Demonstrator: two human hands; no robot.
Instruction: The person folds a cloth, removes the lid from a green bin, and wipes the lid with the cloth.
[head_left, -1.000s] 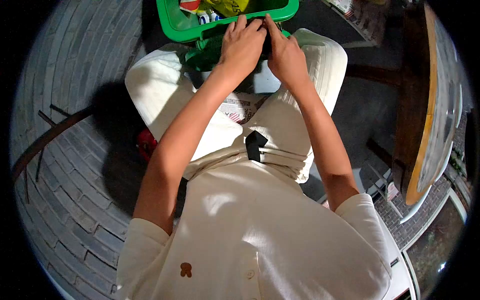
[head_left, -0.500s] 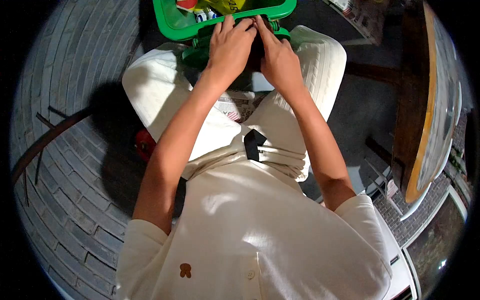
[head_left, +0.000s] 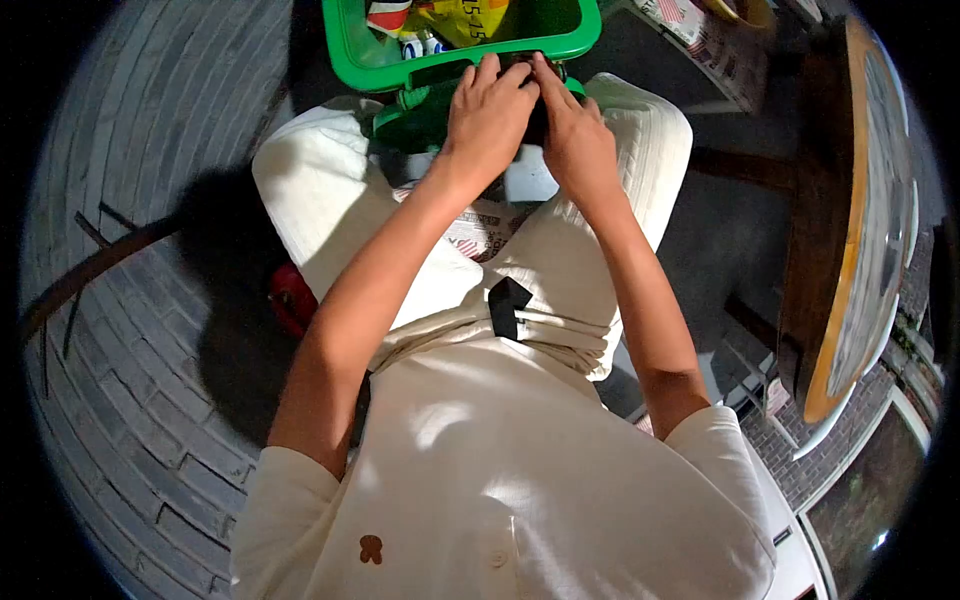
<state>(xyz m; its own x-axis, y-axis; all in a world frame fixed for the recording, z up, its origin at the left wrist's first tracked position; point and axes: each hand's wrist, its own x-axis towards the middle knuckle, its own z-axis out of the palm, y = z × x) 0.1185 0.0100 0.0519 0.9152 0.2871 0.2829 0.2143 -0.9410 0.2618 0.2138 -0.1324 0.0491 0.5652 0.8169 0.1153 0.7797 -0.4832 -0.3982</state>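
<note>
A green plastic container (head_left: 358,75) stands at the top centre, with a yellow packet (head_left: 465,22) and a red-and-white item (head_left: 388,16) inside. My left hand (head_left: 488,118) and my right hand (head_left: 578,140) meet at its near rim, fingertips close together. Both hands have bent fingers around something dark at the rim, too hidden to make out. A darker green part (head_left: 412,125) of the container hangs below the rim, left of my left hand.
Printed paper (head_left: 480,232) lies between my knees. A red object (head_left: 292,300) is on the floor at the left, near a curved dark bar (head_left: 100,268). A wooden-edged table (head_left: 850,230) stands at the right. Grey brick paving covers the left side.
Both hands and the container appear slightly lower in view than half a second ago, and shifted a little right. The fingers stay together at the rim.
</note>
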